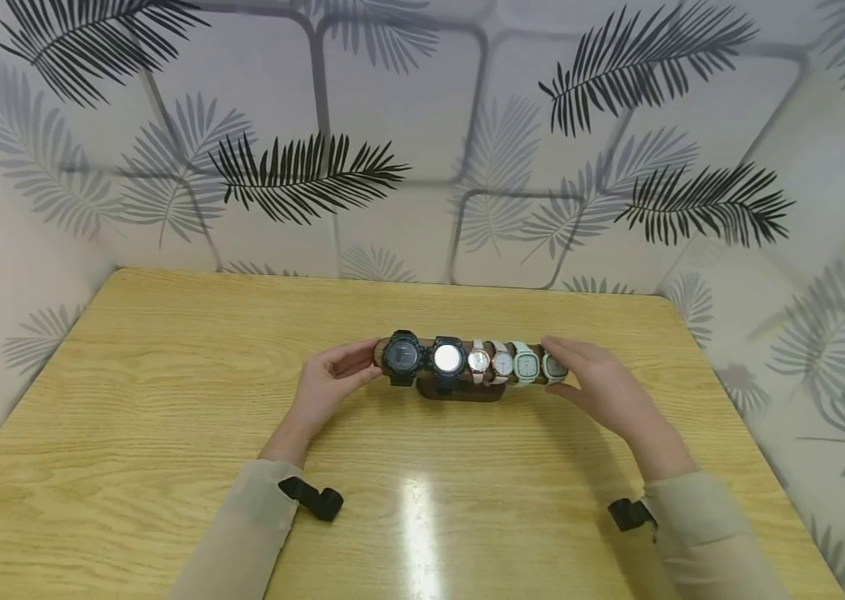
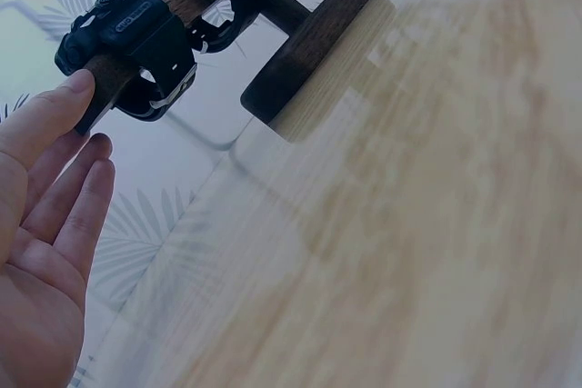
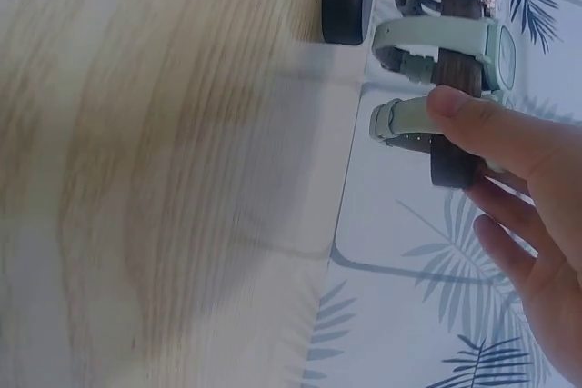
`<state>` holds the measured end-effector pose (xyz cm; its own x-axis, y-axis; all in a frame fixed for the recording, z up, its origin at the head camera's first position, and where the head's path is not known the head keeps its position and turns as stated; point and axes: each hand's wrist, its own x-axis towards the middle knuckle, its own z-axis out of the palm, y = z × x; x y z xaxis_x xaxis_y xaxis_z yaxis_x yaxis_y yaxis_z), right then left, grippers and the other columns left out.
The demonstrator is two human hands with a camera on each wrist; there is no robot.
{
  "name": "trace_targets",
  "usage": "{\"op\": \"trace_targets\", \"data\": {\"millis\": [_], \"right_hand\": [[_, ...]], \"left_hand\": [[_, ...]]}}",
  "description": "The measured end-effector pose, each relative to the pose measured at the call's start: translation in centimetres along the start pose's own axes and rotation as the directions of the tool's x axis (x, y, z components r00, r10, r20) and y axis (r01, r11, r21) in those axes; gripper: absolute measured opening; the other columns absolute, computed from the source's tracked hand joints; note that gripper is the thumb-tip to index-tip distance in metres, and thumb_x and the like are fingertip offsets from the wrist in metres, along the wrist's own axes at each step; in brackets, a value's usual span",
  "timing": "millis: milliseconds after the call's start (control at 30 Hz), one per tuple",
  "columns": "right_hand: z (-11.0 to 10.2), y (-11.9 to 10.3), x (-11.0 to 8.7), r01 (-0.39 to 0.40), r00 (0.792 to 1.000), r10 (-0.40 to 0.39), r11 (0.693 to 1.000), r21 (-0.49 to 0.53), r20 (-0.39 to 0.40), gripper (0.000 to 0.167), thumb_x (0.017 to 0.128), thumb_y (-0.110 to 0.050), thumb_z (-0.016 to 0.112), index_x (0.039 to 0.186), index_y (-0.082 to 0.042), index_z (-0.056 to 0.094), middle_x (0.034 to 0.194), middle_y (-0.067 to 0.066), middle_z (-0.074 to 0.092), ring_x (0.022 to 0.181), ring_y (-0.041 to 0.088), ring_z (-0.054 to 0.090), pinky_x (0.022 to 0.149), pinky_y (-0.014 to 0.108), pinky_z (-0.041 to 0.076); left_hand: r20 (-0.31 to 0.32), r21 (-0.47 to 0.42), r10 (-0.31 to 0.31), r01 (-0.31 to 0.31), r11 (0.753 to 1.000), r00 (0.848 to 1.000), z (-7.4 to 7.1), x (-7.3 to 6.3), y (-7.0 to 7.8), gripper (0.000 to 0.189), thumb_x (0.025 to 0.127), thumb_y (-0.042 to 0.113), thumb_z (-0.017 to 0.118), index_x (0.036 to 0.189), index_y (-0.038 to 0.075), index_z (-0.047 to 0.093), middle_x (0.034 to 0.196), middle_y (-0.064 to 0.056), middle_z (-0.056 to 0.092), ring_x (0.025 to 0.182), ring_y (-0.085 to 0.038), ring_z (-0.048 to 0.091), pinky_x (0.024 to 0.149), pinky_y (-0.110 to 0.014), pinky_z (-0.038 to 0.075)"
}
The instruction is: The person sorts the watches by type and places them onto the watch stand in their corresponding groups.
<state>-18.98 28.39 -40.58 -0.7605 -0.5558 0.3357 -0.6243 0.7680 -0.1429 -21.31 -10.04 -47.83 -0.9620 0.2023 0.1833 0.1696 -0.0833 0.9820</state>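
Note:
A dark wooden watch stand [image 1: 460, 393] carries a row of watches on its crossbar near the middle of the table. From the left come a chunky black watch [image 1: 402, 355], a dark watch [image 1: 448, 359] whose face glares white, two small pale-strapped watches [image 1: 502, 364] and two mint-green ones [image 1: 526, 366]. My left hand [image 1: 320, 390] pinches the bar's left end between thumb and fingers, beside the black watch. At the other end, my right hand [image 1: 612, 393] grips the bar, its thumb by the outermost mint strap [image 3: 414, 117]. Whether the base touches the tabletop is hard to tell.
The light wooden table [image 1: 167, 400] reaches back to a wall [image 1: 407, 108] covered with leaf-patterned material. Small black devices [image 1: 321, 502] are strapped at both wrists over beige sleeves [image 1: 700, 517]. A bright light reflection lies on the tabletop in front of the stand.

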Motion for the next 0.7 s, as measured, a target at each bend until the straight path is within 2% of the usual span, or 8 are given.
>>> {"op": "trace_targets", "data": {"millis": [100, 333, 433, 667, 700], "right_hand": [[-0.1, -0.4, 0.3, -0.007, 1.000, 0.007, 1.000, -0.017, 0.004, 0.069, 0.069, -0.006, 0.085, 0.130, 0.006, 0.054, 0.126, 0.024, 0.057, 0.111, 0.041, 0.055, 0.096, 0.053, 0.045], [0.0, 0.0, 0.7, -0.143, 0.985, 0.134, 0.986, 0.080, 0.108, 0.073, 0.072, -0.010, 0.084, 0.134, 0.004, 0.049, 0.127, 0.023, 0.055, 0.116, 0.040, 0.051, 0.102, 0.053, 0.039], [0.3, 0.2, 1.1, -0.138, 0.985, 0.125, 0.985, 0.107, 0.116, 0.073, 0.071, -0.008, 0.085, 0.133, 0.005, 0.049, 0.126, 0.024, 0.056, 0.116, 0.041, 0.050, 0.103, 0.053, 0.038], [0.7, 0.4, 1.6, -0.109, 0.988, 0.094, 0.987, 0.119, 0.122, 0.074, 0.068, -0.006, 0.085, 0.131, 0.005, 0.049, 0.126, 0.023, 0.056, 0.117, 0.040, 0.049, 0.104, 0.052, 0.036], [0.7, 0.3, 1.6, -0.106, 0.988, 0.091, 0.987, 0.117, 0.125, 0.074, 0.068, -0.005, 0.085, 0.132, 0.005, 0.048, 0.127, 0.023, 0.055, 0.118, 0.039, 0.049, 0.105, 0.052, 0.036]], "left_hand": [[-0.002, 0.001, -0.005, 0.005, 1.000, 1.000, 0.0, 0.0, 0.0, 0.043, 0.083, 0.011, 0.075, 0.125, 0.008, 0.065, 0.125, -0.011, 0.062, 0.113, -0.021, 0.060, 0.089, -0.031, 0.053], [-0.004, 0.011, -0.010, 0.010, 1.000, 1.000, -0.1, 0.0, 0.1, 0.043, 0.083, 0.009, 0.075, 0.125, 0.008, 0.064, 0.125, -0.011, 0.062, 0.114, -0.021, 0.060, 0.090, -0.029, 0.052], [0.000, 0.005, -0.019, 0.019, 1.000, 1.000, -0.1, -0.1, 0.4, 0.043, 0.084, 0.004, 0.073, 0.126, 0.005, 0.063, 0.126, -0.013, 0.061, 0.114, -0.022, 0.059, 0.090, -0.030, 0.052], [0.005, 0.040, -0.028, 0.028, 0.999, 1.000, 0.2, -0.9, 2.5, 0.043, 0.086, 0.002, 0.071, 0.127, -0.001, 0.060, 0.127, -0.017, 0.060, 0.114, -0.024, 0.059, 0.090, -0.029, 0.052], [0.005, 0.034, -0.031, 0.031, 0.999, 1.000, 0.2, -0.8, 2.3, 0.043, 0.085, 0.002, 0.071, 0.127, 0.000, 0.061, 0.127, -0.016, 0.060, 0.114, -0.024, 0.059, 0.090, -0.029, 0.052]]}}
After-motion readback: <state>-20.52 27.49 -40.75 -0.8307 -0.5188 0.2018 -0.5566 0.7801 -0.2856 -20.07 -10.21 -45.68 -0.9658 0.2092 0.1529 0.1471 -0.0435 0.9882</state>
